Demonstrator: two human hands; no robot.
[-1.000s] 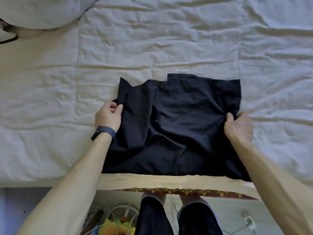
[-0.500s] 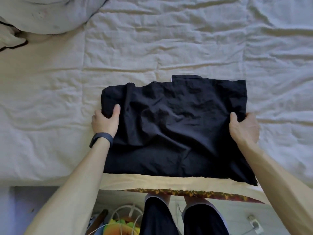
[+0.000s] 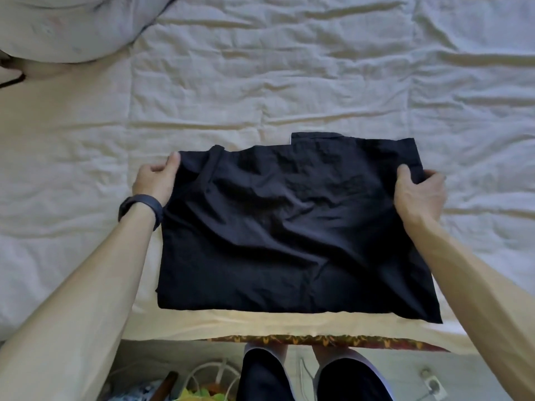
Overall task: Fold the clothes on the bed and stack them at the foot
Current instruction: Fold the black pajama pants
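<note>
The black garment (image 3: 289, 227) lies folded into a rough rectangle on the bed (image 3: 260, 82), its near edge close to the bed's foot. At the garment's far left corner we see the left hand (image 3: 155, 183) pinching the cloth, with the thumb on top and the other fingers out of sight. The right hand (image 3: 419, 195) grips the garment's right edge near the far corner, thumb pressed on top and fingers curled round the hem. Between the hands the cloth is rumpled.

A dark band (image 3: 139, 209) on the left wrist touches the garment's left edge. Well up and left of the garment lies a pillow (image 3: 58, 24). Below the garment, past the bed's edge, we see a patterned strip (image 3: 318, 340) and then the person's legs (image 3: 260, 377). Below the garment's near left corner, a white wire basket (image 3: 208, 366) on the floor holds something yellow and green (image 3: 199, 396); we cannot tell what.
</note>
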